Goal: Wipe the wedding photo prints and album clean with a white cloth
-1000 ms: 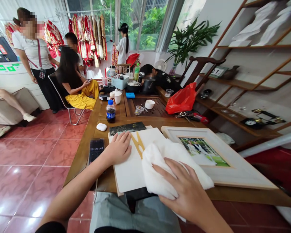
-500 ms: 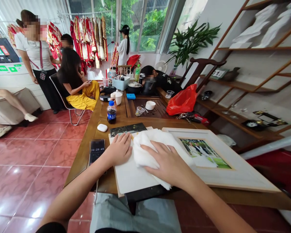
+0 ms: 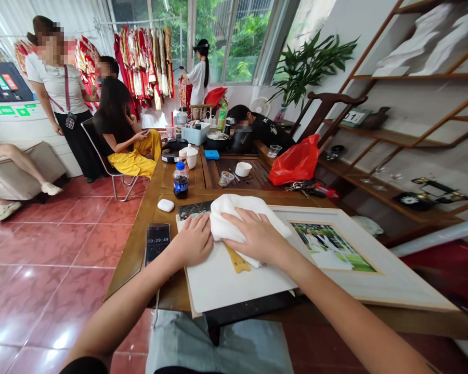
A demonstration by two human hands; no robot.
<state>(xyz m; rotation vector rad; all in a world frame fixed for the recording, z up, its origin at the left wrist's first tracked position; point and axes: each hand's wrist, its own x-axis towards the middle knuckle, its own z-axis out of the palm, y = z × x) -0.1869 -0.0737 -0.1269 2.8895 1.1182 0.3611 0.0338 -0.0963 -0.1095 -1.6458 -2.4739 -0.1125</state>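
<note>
left hand (image 3: 193,240) and right hand (image 3: 255,236), fingers together, press soft, light white cloth (image 3: 231,217) onto stiff white board (image 3: 237,283); cloth's bunched top offers easiest hold.

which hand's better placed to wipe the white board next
Right, probably: the right hand already lies on top of the white cloth. The left hand sits beside the cloth, pressing on the white board, seemingly steadying it.

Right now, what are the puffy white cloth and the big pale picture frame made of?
The crumpled white cloth looks like soft, matte fabric, perhaps cotton, because it bunches into thick folds. The wide pale picture frame looks like painted wood, with a light wood-coloured outer edge, though the paint hides its core.
</note>
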